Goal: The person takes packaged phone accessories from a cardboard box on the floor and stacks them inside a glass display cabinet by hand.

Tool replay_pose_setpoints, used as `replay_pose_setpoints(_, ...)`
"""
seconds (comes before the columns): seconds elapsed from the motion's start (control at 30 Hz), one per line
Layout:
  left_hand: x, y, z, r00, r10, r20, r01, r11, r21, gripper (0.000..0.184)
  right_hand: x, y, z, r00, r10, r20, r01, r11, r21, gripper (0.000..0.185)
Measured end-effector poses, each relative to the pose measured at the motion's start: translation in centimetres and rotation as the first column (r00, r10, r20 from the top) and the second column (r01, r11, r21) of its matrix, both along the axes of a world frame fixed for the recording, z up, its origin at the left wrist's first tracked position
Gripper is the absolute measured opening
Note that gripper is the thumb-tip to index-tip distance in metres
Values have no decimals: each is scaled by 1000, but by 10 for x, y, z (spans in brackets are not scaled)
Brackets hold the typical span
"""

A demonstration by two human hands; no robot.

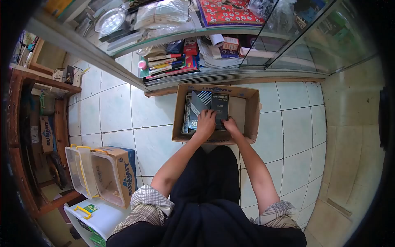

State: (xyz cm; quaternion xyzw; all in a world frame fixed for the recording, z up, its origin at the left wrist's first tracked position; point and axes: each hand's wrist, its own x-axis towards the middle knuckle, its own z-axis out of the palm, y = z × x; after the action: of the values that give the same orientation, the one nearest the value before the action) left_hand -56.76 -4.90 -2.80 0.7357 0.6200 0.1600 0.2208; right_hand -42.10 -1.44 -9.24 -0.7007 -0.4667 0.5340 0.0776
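Note:
An open cardboard box [252,111] stands on the floor in front of my knees. Flat dark packages lie in its left part, among them a black package [221,101] marked "GLASS" and a grey one with a striped corner [200,101]. My left hand [207,122] rests on top of these packages with its fingers laid out. At the lower right corner of the black package, my right hand [231,124] grips its edge, thumb on top and fingertips partly hidden.
Ahead stands a glass display case [173,39] with markers, books and plastic bags on its shelves. To the left are a clear plastic bin [109,181] with yellow handles, a Summit carton [125,164], a white container [98,214] and a wooden cabinet [16,111].

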Motion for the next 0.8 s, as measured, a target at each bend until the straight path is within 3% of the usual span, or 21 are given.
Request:
replay_pose_setpoints(0.03,3,2,-6,987,-55,-151,67,995,71,55,-4,2,4,1000,-2,3,2,1000,-12,42)
replay_pose_setpoints(0.07,5,3,-11,964,-99,-245,109,994,26,66,-8,2,8,999,-5,42,6,999,-35,41)
replay_pose_setpoints(0.1,5,2,-20,965,-103,-240,110,994,14,66,-12,1,14,997,-5,81,10,998,-56,40)
replay_pose_setpoints(0.17,6,-2,-33,888,-130,-442,166,985,42,73,-17,-2,28,992,-18,129,22,999,-31,40)
replay_pose_setpoints(0.33,9,-9,-45,872,-89,-481,158,982,106,73,-17,-5,18,987,-62,146,53,996,70,41)
replay_pose_setpoints(0.4,10,-10,-46,874,-52,-482,144,977,156,72,-17,-2,21,987,-118,110,128,988,-83,42)
replay_pose_setpoints(0.43,9,-10,-43,875,-64,-481,141,982,127,71,-19,-5,24,987,-119,107,127,989,-78,42)
replay_pose_setpoints(0.5,6,-10,-40,873,-67,-483,135,985,109,71,-23,-13,31,956,-142,255,108,984,145,45)
replay_pose_setpoints(0.53,5,-12,-40,878,-66,-474,140,983,122,71,-26,-14,33,957,-142,252,104,982,157,45)
replay_pose_setpoints(0.6,4,-14,-39,883,-60,-466,144,978,148,70,-30,-17,41,957,-242,157,197,946,259,42)
replay_pose_setpoints(0.73,-2,-21,-1,941,-99,-324,147,981,127,72,-27,-19,75,980,-188,64,154,923,354,42)
replay_pose_setpoints(0.8,-8,-27,39,949,-167,-268,200,974,102,70,-13,-19,90,924,-274,-266,325,930,172,43)
